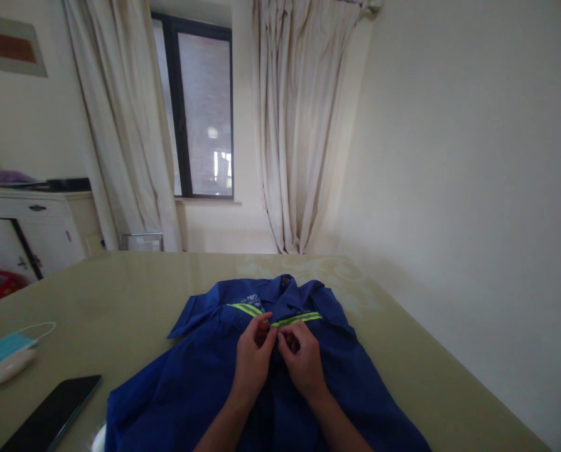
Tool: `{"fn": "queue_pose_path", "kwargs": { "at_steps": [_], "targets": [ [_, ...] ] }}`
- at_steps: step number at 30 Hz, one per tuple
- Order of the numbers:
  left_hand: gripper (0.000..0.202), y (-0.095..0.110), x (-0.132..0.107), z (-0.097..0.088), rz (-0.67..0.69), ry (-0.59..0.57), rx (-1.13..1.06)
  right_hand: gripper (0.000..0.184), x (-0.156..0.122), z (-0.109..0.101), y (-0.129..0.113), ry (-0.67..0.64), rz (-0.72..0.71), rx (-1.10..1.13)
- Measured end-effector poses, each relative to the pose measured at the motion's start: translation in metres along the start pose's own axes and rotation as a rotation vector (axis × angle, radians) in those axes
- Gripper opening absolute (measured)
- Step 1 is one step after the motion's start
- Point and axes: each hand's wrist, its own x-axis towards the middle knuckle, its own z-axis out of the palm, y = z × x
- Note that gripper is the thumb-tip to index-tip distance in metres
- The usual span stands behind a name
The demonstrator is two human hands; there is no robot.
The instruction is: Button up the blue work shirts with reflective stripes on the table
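A blue work shirt (pixel 196 383) with yellow-green and grey reflective strips across the chest lies spread on the table, its collar toward the far side. My left hand (pixel 253 351) is at the front opening just below the strip, its thumb and fingers closed on the shirt's edge. Close beside it, my right hand (pixel 303 358) pinches the cloth at the same opening, fingers curled. The fingertips of both hands nearly meet there. Any button between them is too small or hidden to make out.
On the table (pixel 134 314) at left lie a black phone (pixel 49 414), a light blue face mask (pixel 5 351) and a whitish oval object (pixel 10 367). Part of a white item (pixel 99 439) shows by the shirt's lower left. A wall (pixel 473 188) runs along the right.
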Motion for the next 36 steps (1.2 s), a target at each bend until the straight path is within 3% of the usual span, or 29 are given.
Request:
{"fn": "queue_pose_path", "kwargs": {
  "at_steps": [4,8,16,22,29,36],
  "targets": [
    [0.032,0.009,-0.004,0.000,0.082,-0.001,0.122,0.013,0.001,-0.003,0.002,-0.033,0.005,0.019],
    [0.032,0.007,-0.003,-0.001,0.079,0.005,0.128,0.014,0.001,-0.003,0.003,-0.090,0.009,0.050],
    [0.048,-0.005,0.005,-0.004,-0.039,-0.029,0.057,0.022,0.001,0.001,0.006,-0.010,0.109,0.105],
    [0.037,-0.009,0.013,-0.009,-0.171,-0.108,-0.062,0.015,0.000,0.001,0.002,-0.081,0.056,0.052],
    [0.028,-0.004,0.002,-0.011,0.021,-0.019,0.268,0.013,-0.001,-0.003,-0.002,-0.163,0.013,0.002],
    [0.025,-0.002,0.000,-0.012,0.070,-0.062,0.347,0.018,-0.004,-0.001,0.003,-0.068,0.085,0.052]
  ]
}}
